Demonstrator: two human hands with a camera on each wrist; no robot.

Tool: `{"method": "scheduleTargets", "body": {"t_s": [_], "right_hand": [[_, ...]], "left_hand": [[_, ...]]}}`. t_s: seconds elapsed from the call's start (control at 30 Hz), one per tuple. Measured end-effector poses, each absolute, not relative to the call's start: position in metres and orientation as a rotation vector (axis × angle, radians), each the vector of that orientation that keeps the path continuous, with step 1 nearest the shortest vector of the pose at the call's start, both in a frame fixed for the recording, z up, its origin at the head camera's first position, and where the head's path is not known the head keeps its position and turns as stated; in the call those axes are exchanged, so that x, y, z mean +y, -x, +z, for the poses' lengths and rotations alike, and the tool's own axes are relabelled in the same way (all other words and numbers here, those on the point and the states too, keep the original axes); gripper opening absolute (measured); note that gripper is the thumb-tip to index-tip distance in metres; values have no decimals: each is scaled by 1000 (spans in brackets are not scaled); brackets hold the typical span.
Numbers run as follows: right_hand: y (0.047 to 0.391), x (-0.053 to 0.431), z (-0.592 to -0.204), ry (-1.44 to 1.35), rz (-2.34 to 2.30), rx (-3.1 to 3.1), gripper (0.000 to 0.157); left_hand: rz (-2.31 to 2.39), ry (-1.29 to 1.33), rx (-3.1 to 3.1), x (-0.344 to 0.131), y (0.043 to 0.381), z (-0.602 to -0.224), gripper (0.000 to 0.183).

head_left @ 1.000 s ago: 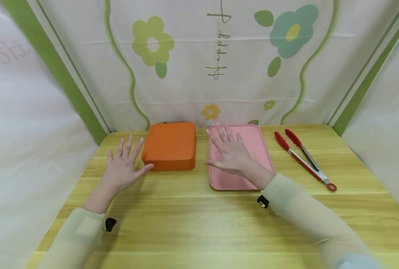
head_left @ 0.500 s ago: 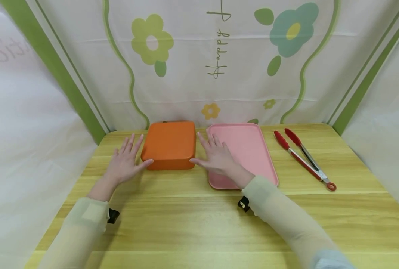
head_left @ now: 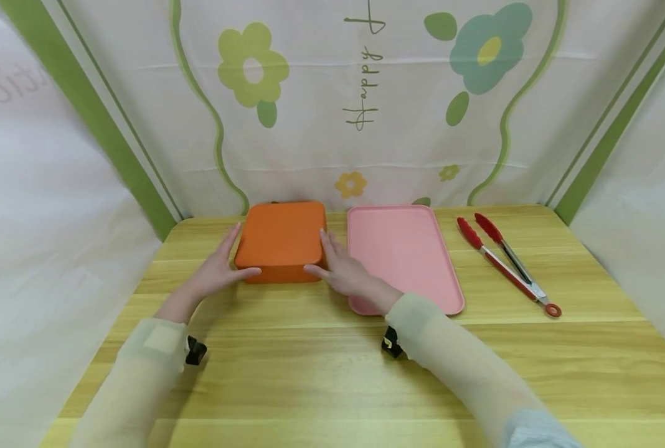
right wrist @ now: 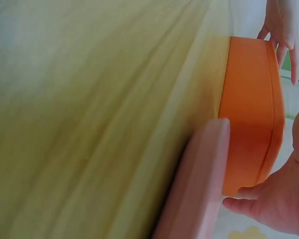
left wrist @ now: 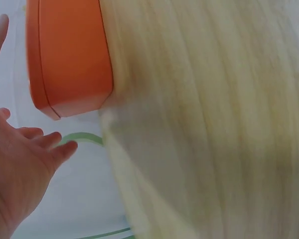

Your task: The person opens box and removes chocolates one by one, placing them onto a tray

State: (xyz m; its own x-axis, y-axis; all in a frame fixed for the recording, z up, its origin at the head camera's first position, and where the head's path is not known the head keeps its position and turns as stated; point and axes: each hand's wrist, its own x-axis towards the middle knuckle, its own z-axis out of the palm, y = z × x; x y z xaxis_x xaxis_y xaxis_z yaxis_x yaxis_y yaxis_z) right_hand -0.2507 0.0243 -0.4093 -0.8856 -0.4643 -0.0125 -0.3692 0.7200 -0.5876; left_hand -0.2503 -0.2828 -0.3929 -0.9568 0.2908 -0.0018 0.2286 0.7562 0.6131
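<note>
An orange rectangular box (head_left: 281, 233), with a seam round its side near the top, sits towards the back left of the table. At its left side my left hand (head_left: 215, 272) is spread, thumb across the front corner; in the left wrist view the fingers (left wrist: 65, 150) stand apart from the box. My right hand (head_left: 345, 272) is at the box's right side, fingers extended and thumb by the front right corner. Whether its fingertips touch the box, I cannot tell; in the right wrist view they (right wrist: 241, 204) are very close to it.
A pink tray (head_left: 402, 255) lies just right of the box, partly under my right forearm. Red-tipped tongs (head_left: 509, 267) lie spread at the tray's right. A flower-printed curtain (head_left: 310, 143) hangs behind the wooden table (head_left: 310, 367).
My right hand has moved left from over the pink tray to the box's right side. The left hand has shifted slightly right and turned towards the box. Box, tray and tongs stay put.
</note>
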Motion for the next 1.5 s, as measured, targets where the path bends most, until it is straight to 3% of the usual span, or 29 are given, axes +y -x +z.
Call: {"method": "scheduleTargets", "body": {"t_s": [0.23,0.77,1.5], "right_hand": [[254,18,-419,642,-1000,2688,93],[261,13,-425,654,-1107,2664,89],[262,14,-419,625,-1106,2647,88]], "left_hand": [[1118,-358,2750,-283,255,-402,120],[1248,-374,2694,-283,257,-405,100],[1251,-326,2680,-283,259,-405,100]]}}
